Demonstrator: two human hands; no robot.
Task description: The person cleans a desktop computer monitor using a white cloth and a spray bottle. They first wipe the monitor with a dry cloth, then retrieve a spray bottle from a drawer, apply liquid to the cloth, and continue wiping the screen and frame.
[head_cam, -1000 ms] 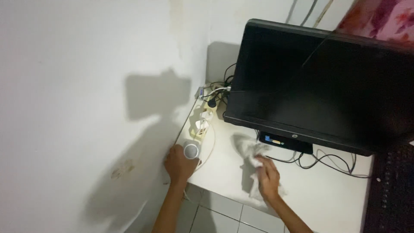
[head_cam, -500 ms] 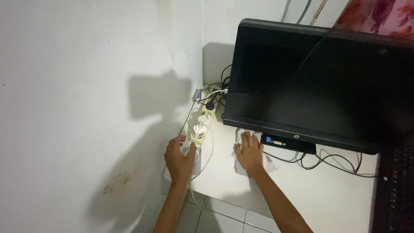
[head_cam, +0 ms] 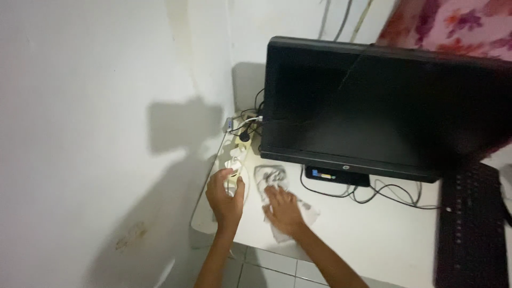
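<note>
My left hand (head_cam: 224,196) is closed around a small white object (head_cam: 233,178) near the left edge of the white desk (head_cam: 373,240). What the object is cannot be made out. My right hand (head_cam: 282,209) lies on a crumpled white cloth (head_cam: 269,175) and presses it onto the desk in front of the black monitor (head_cam: 384,106). The cloth sticks out beyond the fingers and beside the wrist. The two hands are close together, a few centimetres apart.
A power strip with plugs and cords (head_cam: 244,133) lies behind my left hand, by the wall. Dark cables (head_cam: 373,191) trail under the monitor. A black keyboard (head_cam: 469,224) sits at the right. A floral curtain (head_cam: 453,24) hangs at the back. Tiled floor (head_cam: 261,269) shows below.
My right hand has slid the cloth from under the monitor's left corner toward me. My left hand has moved slightly right and taken hold of the white object. The view has shifted left.
</note>
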